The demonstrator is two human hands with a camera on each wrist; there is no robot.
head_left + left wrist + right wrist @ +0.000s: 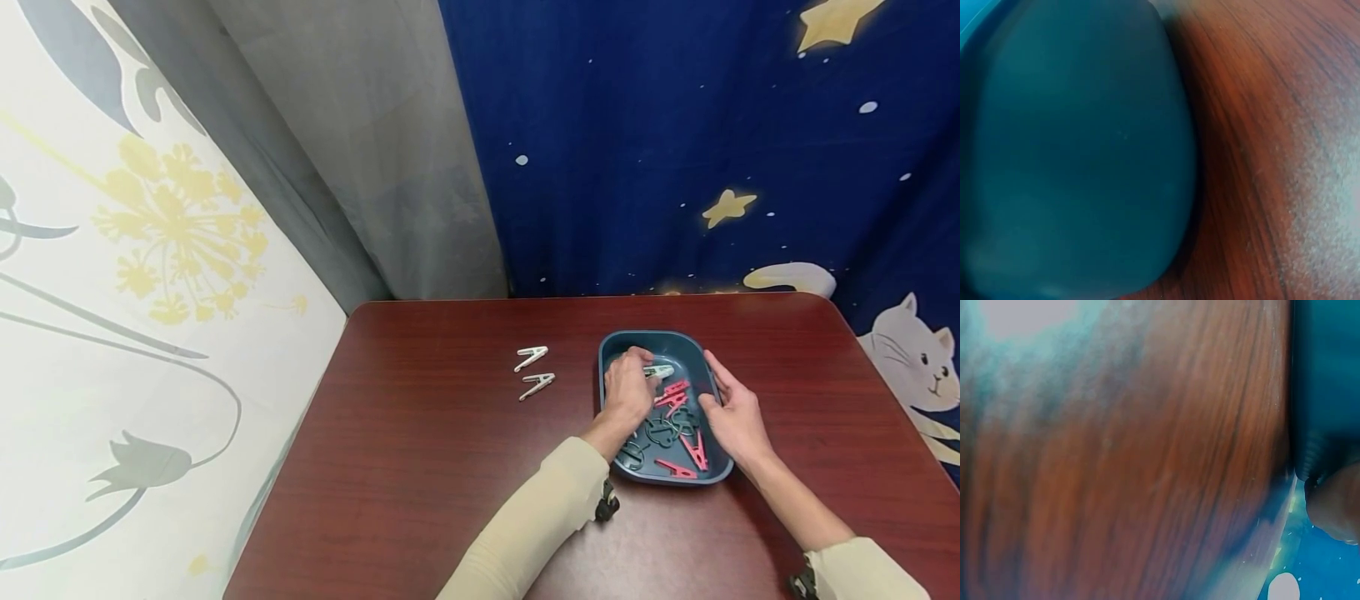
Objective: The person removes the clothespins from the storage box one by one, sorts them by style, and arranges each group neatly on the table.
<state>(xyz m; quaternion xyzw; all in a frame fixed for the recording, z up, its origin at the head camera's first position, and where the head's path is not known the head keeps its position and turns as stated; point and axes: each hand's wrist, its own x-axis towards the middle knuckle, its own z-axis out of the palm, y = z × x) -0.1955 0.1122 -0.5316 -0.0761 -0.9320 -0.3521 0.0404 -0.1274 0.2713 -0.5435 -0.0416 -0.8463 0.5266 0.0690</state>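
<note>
A dark teal tray (652, 341) stands on the dark wooden table (450, 450) and holds several pink clothespins (673, 392) and dark green ones (663, 429). My left hand (628, 387) reaches into the tray and pinches a white clothespin (659, 371). Against the tray's right rim rests my right hand (733, 410), fingers straight along it. Two white clothespins (531, 357) lie on the table left of the tray. The left wrist view shows only the blurred tray wall (1079, 150) and table. In the right wrist view the tray's outer wall (1325, 381) meets the wood.
A blue starry cloth with a cat print (918, 362) hangs behind and to the right. At the left hang a grey curtain (360, 167) and a white flowered cloth (150, 250). The table's left edge runs beside the flowered cloth.
</note>
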